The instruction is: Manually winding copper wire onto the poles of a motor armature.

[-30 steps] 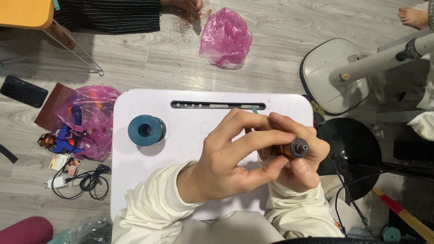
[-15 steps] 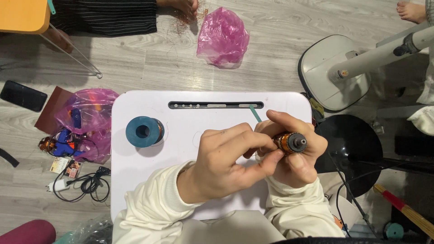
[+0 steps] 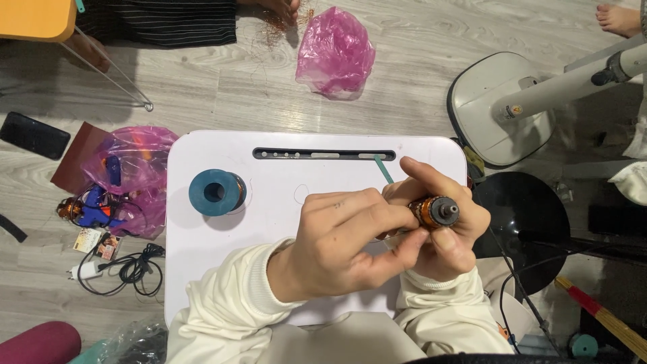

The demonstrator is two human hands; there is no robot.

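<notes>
I see a small motor rotor [image 3: 435,210], copper-wound with a grey shaft end facing up, held above the right half of the white lap table [image 3: 283,222], near its right edge. My right hand [image 3: 448,232] is curled closed around the rotor from below and the far side, its thumb lying just under the shaft end. My left hand [image 3: 340,246] crosses over from the left and is also closed, its fingertips pinched against the near side of the rotor and against the right hand; whether it grips the rotor itself or something thin at it, I cannot tell. A thin teal stick [image 3: 383,168] pokes out from behind the right hand toward the table's far edge, ending just short of the long dark slot [image 3: 323,154] that runs along that edge. Well apart, toward the table's left edge, a blue spool [image 3: 216,193] stands on end. Off the table, on the wooden floor, a pink plastic bag [image 3: 335,52] lies beyond the far edge, another pink bag holding tools [image 3: 128,178] sits beside the left edge, and a white fan base [image 3: 488,111] stands beyond the far right corner.
</notes>
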